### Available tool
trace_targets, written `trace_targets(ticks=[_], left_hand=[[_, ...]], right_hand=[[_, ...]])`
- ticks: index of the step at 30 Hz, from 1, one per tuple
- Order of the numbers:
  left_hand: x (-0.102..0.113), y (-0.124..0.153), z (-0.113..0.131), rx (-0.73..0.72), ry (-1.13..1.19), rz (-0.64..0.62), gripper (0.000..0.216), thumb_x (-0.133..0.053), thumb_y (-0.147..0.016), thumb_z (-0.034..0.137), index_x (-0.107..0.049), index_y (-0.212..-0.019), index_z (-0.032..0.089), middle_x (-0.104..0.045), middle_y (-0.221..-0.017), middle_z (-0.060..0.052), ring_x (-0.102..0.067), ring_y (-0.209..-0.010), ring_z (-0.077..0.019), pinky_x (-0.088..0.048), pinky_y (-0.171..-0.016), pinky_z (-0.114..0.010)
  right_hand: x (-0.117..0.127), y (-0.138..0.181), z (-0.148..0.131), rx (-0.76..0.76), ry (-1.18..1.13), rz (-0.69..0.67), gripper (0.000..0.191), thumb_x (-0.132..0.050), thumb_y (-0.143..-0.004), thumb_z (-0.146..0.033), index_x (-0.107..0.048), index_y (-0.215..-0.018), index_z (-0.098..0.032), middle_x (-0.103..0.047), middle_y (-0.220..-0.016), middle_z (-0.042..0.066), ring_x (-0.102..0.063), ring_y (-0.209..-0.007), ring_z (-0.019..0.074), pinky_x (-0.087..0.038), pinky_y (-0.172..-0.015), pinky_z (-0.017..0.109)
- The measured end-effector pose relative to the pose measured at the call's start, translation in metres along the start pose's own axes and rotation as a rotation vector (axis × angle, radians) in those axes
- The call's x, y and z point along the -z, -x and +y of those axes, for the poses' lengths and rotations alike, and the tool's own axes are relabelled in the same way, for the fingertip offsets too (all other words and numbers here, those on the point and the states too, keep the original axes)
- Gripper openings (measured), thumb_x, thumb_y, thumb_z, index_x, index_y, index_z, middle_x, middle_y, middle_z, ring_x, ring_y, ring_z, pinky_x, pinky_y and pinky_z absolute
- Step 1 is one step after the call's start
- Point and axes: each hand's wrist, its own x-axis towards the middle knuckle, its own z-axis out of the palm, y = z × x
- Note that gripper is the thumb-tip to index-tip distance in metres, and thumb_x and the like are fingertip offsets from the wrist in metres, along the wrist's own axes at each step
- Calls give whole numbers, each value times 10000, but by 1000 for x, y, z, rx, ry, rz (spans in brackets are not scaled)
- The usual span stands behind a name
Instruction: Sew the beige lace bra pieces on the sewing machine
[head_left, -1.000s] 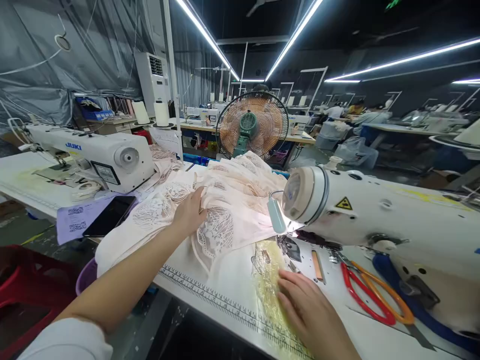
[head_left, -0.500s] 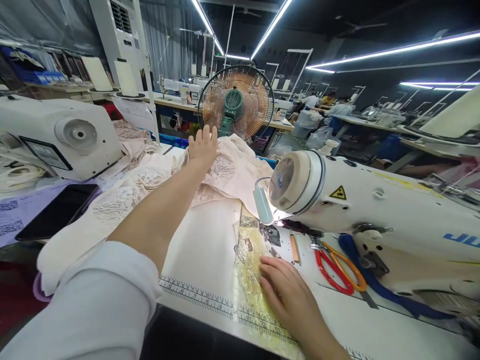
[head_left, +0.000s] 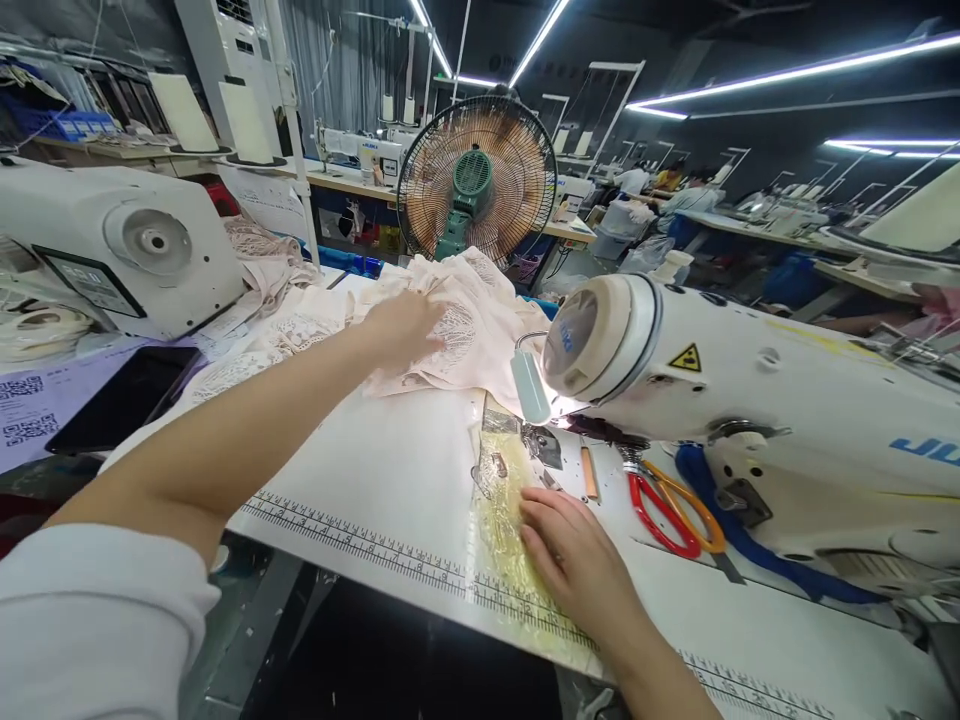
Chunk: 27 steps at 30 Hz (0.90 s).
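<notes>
My left hand [head_left: 405,328] is on the heap of pale pink lace fabric [head_left: 480,315] in front of the fan. Motion smears its fingers, so whether it grips the fabric cannot be told. My right hand [head_left: 576,550] rests on the sewing table [head_left: 382,480], its fingers loosely bent and a gap beside the thumb. Nothing shows in it. Its fingertips touch the edge of a yellow, clear-taped strip [head_left: 501,520]. Just beyond it are the sewing machine's needle plate area [head_left: 544,445] and a small lit lamp [head_left: 531,385].
The white sewing machine head [head_left: 750,380] fills the right side. Red and orange-handled scissors [head_left: 675,515] lie beneath it. A black phone [head_left: 124,400] is at left, near another machine [head_left: 127,250]. A large fan [head_left: 476,175] stands behind the fabric. A ruler strip [head_left: 360,540] follows the table's front edge.
My left hand has come down and nearer from the top of the fabric heap, and the fabric has shifted and bunched up. My right hand stays in place. The view has tilted slightly.
</notes>
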Motion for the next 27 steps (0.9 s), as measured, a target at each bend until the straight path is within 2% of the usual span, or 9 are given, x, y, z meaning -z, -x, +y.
trace_targets(ticks=[3,6,9,13,16,19,21,24,27], left_hand=[[-22,29,-6,-112,-102,-17,632,-529,-844,523,-432,-1349,154,-309,-1478,-159,-209,-1379,-341,-198,-1101,-470],[-37,44,-9,-122,-92,-7,640,-535,-864,466,-382,-1391,136,-229,-1512,-180,-156,-1398,-347,-179,-1103,-498],[-37,55,-2,-162,-50,59,610,-545,-869,434,-415,-1367,107,-261,-1497,-191,-189,-1392,-338,-197,-1103,-488],[-13,82,5,-198,-13,165,463,-447,-922,427,-495,-1300,165,-431,-1411,-105,-380,-1303,-242,-327,-1051,-357],[1,106,-22,89,-4,155,349,-366,-949,395,-612,-1126,221,-574,-1235,-27,-511,-1148,-182,-428,-921,-283],[0,124,-78,470,-76,137,385,-301,-961,282,-603,-1119,103,-573,-1190,-129,-504,-1135,-265,-431,-906,-399],[-9,134,-118,667,-91,-7,368,-411,-921,266,-588,-1135,25,-589,-1159,-184,-531,-1087,-300,-442,-877,-437],[-29,151,-159,757,-40,-216,449,-597,-813,394,-636,-1065,26,-665,-1046,-161,-607,-954,-256,-479,-811,-315],[-49,159,-172,808,-4,-262,418,-611,-787,410,-656,-1075,110,-664,-1104,-133,-621,-983,-251,-476,-808,-267]], right_hand=[[-1,0,0,2,7,2,185,-464,-888,-249,-601,-1001,-199,-654,-1096,99,-590,-1035,267,-512,-854,468],[-2,1,1,4,18,-1,188,-464,-891,-262,-602,-1003,-204,-657,-1091,99,-593,-1032,271,-509,-851,470],[-2,2,2,14,32,-16,194,-464,-895,-269,-599,-1018,-202,-656,-1090,102,-591,-1037,272,-505,-855,471],[-2,1,2,23,47,-26,192,-463,-898,-271,-593,-1017,-193,-654,-1088,111,-590,-1029,268,-505,-850,466],[-2,0,1,12,47,-34,196,-459,-901,-276,-592,-1021,-199,-656,-1085,106,-591,-1029,263,-508,-845,450],[-2,1,3,24,40,-15,202,-454,-898,-299,-597,-1008,-207,-657,-1082,103,-597,-1016,266,-509,-832,443],[-3,4,8,49,39,16,210,-458,-889,-324,-604,-991,-214,-661,-1071,101,-609,-990,273,-510,-817,447],[-8,7,22,113,47,30,218,-476,-878,-356,-617,-984,-227,-671,-1059,88,-629,-956,272,-519,-788,434],[-14,7,33,173,75,4,237,-499,-870,-381,-631,-1004,-237,-678,-1068,69,-639,-955,261,-534,-761,402]])
